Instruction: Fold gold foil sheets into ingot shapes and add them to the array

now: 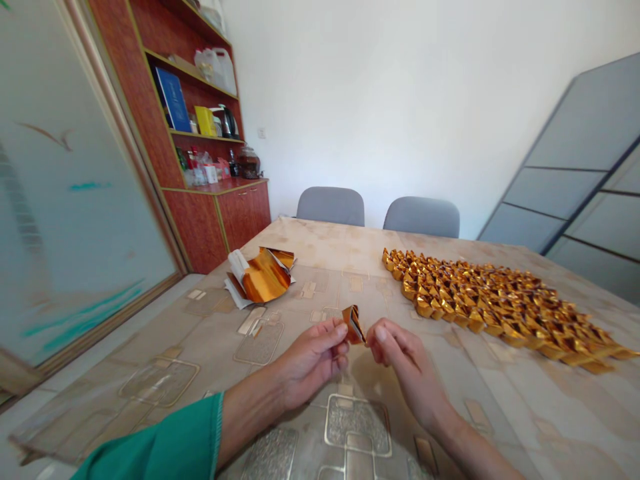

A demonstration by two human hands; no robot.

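Note:
Between my two hands, above the table, is a small folded piece of gold foil paper with a pale inner side showing. My left hand pinches its left edge between thumb and fingers. At its lower right corner, the curled fingers of my right hand are closed on the tip. To the left lies a loose stack of gold foil sheets, curled and with white backs. On the right, many folded gold paper ingots stand packed together in rows.
A patterned cloth covers the table. Two grey chairs stand at its far side. Back left is a reddish wooden cabinet with shelves of bottles, a kettle and boxes. A frosted glass door is at the left, grey panels at the right.

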